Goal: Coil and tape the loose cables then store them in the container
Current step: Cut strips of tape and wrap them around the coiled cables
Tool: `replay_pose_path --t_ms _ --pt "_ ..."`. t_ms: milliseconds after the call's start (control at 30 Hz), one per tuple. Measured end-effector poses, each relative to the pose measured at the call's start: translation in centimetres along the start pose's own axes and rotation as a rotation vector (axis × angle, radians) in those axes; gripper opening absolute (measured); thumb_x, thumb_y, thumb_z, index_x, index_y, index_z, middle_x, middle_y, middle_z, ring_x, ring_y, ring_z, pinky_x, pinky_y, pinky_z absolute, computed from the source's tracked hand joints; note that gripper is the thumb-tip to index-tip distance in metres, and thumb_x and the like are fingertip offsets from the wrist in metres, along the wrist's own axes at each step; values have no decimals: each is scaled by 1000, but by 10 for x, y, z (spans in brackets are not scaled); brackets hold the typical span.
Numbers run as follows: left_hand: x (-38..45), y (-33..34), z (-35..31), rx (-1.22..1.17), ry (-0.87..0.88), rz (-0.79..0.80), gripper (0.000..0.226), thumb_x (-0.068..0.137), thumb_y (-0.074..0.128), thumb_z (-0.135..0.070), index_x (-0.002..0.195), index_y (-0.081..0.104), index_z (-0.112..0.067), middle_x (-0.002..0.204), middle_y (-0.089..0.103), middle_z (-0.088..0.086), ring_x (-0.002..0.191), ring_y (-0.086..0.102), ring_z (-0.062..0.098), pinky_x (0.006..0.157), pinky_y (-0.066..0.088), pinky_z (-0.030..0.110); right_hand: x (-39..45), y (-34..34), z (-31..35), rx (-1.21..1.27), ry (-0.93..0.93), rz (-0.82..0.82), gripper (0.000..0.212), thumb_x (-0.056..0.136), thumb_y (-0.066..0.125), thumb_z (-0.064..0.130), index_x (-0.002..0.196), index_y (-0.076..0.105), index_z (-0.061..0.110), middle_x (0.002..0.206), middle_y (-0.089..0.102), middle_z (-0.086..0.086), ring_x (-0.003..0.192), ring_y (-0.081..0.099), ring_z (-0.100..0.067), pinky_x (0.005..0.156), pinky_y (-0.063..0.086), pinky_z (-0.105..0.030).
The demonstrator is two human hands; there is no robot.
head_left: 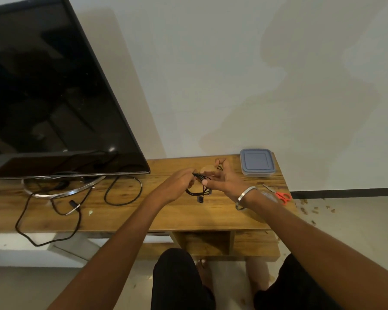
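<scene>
- I see a long wooden table (188, 218) against a plain white wall (255, 74). A big dark TV (49, 90) stands on the table's left part, and its top is cut off by the edge of my view.
- A closed container (257, 162) with a blue-grey lid sits at the table's far right corner. Red scissors (283, 196) lie near the table's right edge, in front of the container.
- A loose black cable (54, 211) lies in front of the TV and hangs over the table's front edge.
- Something round and see-through lies beside the scissors, partly behind my right wrist. I cannot tell what it is.
- Both arms reach out over the middle of the table.
- My left hand (179, 182) has its fingers curled round one end of a small black cable bundle (201, 186).
- My right hand (224, 177) holds the other end, thumb pressed on it, other fingers spread upward. The bundle's loops hang just above the table.
</scene>
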State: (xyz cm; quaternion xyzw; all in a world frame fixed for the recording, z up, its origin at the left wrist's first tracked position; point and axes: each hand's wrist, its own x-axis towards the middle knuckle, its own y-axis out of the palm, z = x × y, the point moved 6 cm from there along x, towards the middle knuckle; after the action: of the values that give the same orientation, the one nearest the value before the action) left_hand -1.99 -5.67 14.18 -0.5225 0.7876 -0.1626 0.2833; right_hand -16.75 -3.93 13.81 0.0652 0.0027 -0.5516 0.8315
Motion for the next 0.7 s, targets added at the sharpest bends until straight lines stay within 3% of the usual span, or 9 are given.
replay_pose_path --t_ms 200,400,700 --pt "-2 -9 -1 -44 32 -51 24 98 33 -14 79 47 -20 67 42 -6 66 37 14 67 30 35 -1 8 -4 126 -9 15 49 85 63 0 104 23 22 96 70 -15 84 68 -28 87 51 -45" --pt "-6 -1 6 -130 16 -12 26 100 30 -10 80 45 -18 72 43 -2 73 42 19 69 35 33 -1 0 -3 254 -10 -27 33 95 46 0 100 25 25 94 68 -20 76 67 -28 83 51 -46" --pt "-10 4 16 -123 13 42 21 103 37 -19 106 57 -16 81 58 -4 85 60 12 84 45 35 1 -4 -7 -26 -31 -58 39 92 50 -7 97 24 22 87 70 -16 69 67 -23 70 57 -35"
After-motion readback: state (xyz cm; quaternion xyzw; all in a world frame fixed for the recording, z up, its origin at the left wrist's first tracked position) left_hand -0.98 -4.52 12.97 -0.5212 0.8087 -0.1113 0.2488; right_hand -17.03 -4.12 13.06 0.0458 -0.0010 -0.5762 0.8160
